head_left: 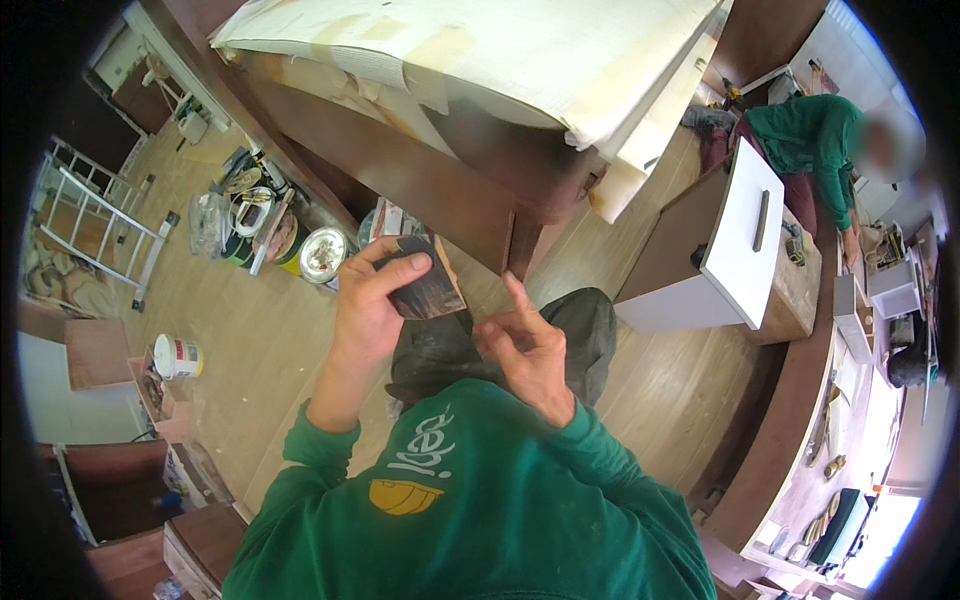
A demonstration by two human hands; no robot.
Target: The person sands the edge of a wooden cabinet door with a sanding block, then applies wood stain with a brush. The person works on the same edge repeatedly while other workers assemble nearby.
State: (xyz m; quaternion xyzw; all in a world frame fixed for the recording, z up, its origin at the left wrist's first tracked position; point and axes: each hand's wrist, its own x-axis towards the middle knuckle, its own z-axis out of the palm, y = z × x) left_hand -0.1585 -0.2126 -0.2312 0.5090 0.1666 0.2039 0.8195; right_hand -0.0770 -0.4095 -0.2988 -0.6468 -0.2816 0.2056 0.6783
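Note:
My left hand (365, 290) is closed on a dark, worn piece of sandpaper (428, 290), apparently wrapped round a block. The thumb presses on its face, and a pale edge shows on its right side. My right hand (527, 350) holds nothing; its index finger stretches up to the lower end of a brown wooden edge (512, 240), and the other fingers are curled. Whether the fingertip touches the wood, I cannot tell. That edge belongs to a large brown wooden piece (400, 160) in front of me, its top covered by a stained whitish sheet (480, 55).
Paint cans (323, 253) and tools stand on the floor at the left, near a metal ladder (105, 220) and a white bucket (177, 356). At the right, a co-worker (815, 135) in green bends behind a white-fronted cabinet (735, 240). A cluttered bench (800, 470) curves along the right.

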